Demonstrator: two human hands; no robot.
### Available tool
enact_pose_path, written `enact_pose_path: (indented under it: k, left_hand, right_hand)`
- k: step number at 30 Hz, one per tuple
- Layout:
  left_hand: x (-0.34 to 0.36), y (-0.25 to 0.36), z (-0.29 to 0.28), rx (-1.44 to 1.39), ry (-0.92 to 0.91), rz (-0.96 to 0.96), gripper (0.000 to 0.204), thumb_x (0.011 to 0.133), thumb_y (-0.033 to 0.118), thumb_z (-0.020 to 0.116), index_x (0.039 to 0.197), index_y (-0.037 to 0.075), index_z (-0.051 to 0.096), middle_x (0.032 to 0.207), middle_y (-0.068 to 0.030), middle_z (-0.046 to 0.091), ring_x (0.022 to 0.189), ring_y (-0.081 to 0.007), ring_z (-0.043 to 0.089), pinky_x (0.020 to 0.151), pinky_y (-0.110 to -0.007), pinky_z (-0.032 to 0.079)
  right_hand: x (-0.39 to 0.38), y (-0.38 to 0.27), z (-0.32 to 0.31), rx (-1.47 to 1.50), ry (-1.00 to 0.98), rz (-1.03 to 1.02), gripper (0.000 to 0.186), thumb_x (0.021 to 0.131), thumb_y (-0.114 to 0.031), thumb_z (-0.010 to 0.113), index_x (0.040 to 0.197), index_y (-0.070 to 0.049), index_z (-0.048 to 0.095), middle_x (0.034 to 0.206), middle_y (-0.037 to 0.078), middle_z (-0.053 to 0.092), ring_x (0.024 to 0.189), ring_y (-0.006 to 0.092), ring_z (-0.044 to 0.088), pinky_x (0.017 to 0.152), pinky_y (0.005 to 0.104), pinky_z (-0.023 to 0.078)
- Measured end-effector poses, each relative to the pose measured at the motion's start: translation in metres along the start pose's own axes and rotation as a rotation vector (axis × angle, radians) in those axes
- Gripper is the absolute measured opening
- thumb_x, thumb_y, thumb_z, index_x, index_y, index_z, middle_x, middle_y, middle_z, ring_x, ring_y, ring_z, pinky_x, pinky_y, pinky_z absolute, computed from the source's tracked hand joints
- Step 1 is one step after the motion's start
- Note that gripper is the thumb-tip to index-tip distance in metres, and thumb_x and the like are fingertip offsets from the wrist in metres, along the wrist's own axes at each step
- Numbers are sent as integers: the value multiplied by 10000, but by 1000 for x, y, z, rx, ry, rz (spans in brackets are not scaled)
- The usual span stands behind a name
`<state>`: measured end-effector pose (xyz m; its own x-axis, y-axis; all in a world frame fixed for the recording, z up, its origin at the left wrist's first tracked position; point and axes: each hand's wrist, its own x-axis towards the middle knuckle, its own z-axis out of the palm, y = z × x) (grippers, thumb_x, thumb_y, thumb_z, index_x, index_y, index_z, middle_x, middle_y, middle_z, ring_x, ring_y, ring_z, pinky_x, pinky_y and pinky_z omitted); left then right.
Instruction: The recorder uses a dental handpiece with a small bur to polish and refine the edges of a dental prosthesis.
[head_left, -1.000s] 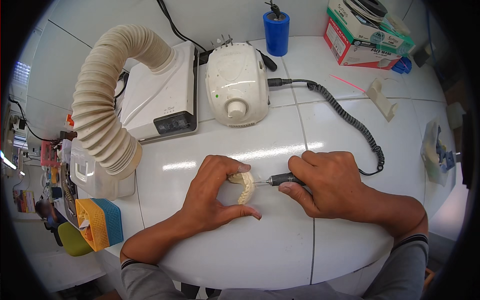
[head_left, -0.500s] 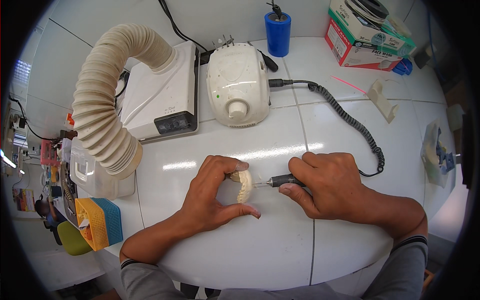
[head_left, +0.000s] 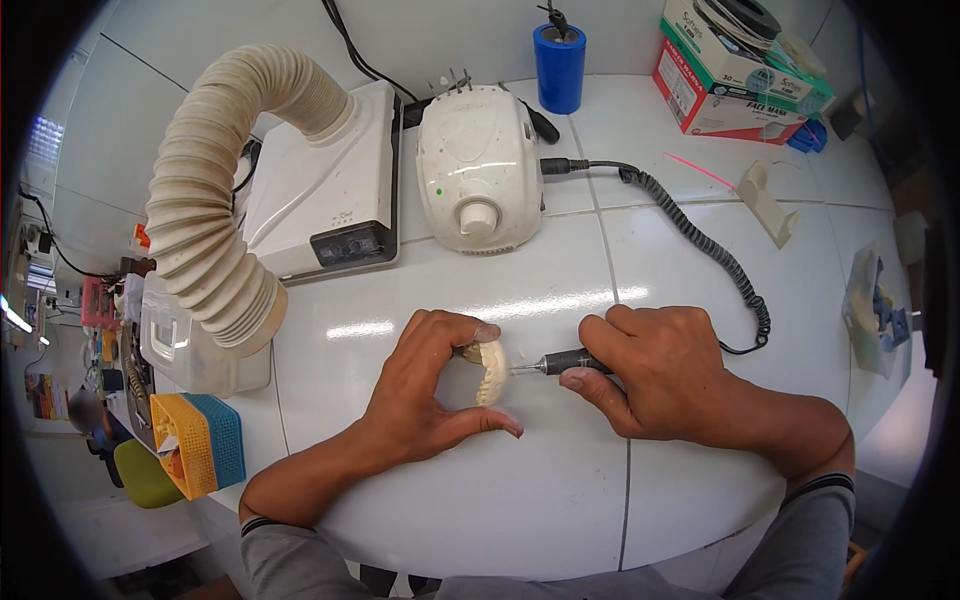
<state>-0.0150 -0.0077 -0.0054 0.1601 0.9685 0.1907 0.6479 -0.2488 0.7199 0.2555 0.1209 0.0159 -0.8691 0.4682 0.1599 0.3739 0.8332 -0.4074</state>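
Observation:
My left hand (head_left: 420,390) grips a cream dental cast (head_left: 491,375) between fingers above and thumb below, its row of teeth showing. My right hand (head_left: 655,370) is wrapped round a black rotary handpiece (head_left: 560,361), whose thin metal bit points left and reaches the cast's outer side; whether they touch is unclear. A coiled black cord (head_left: 700,235) runs from the handpiece up to a white control unit (head_left: 478,165) with a knob, standing beyond my hands on the white tiled worktop (head_left: 520,500).
A white machine (head_left: 315,180) with ribbed hose (head_left: 190,215) stands back left, beside a plastic container (head_left: 175,340) and yellow and blue baskets (head_left: 200,450). A blue cylinder (head_left: 558,70), stacked boxes (head_left: 735,100), a beige holder (head_left: 765,205) and a bag (head_left: 870,310) lie back and right. Another person (head_left: 100,420) sits far left.
The cast is turned slightly in my left hand compared with a second ago. Both hands and the handpiece have barely moved.

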Motion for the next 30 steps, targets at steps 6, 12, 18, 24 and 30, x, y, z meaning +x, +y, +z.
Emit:
enact_pose_path:
  k: [6, 12, 18, 24, 30]
  left_hand:
    - [0, -1, 1, -5, 6, 5, 859, 693, 428, 1063, 1352, 72, 641, 1294, -109, 690, 1136, -303, 628, 934, -400, 571]
    - [0, -2, 0, -9, 3, 3, 859, 698, 424, 1062, 1357, 72, 637, 1292, -110, 685, 1132, -303, 622, 936, -405, 565]
    - [0, -1, 2, -1, 2, 8, 862, 697, 429, 1063, 1353, 69, 635, 1272, -120, 679, 1143, -313, 615, 933, -407, 559]
    - [0, -1, 4, 72, 38, 15, 831, 677, 400, 1096, 1287, 76, 634, 1202, -127, 651, 1113, -294, 650, 889, -400, 565]
    - [0, 2, 10, 205, 52, 50, 735, 713, 383, 1070, 1170, 37, 611, 1054, -138, 578, 942, -313, 576, 759, -424, 488]
  right_hand:
    - [-1, 1, 0, -3, 2, 5, 427, 1049, -481, 740, 907, -85, 664, 670, 61, 596, 473, 259, 607, 429, 429, 420]
    - [0, 0, 0, -3, -1, 5, 426, 1046, -481, 743, 904, -87, 663, 669, 60, 594, 474, 260, 609, 429, 431, 418]
    - [-1, 0, -1, -10, -2, 5, 424, 1044, -479, 746, 904, -87, 663, 668, 58, 593, 475, 261, 608, 435, 426, 420]
    - [0, 0, 0, -18, -4, -6, 425, 1039, -473, 754, 892, -88, 651, 667, 57, 584, 470, 254, 595, 437, 420, 412]
    - [-2, -3, 1, -85, -5, -27, 403, 1006, -453, 797, 882, -105, 636, 688, 29, 519, 507, 217, 553, 480, 390, 424]
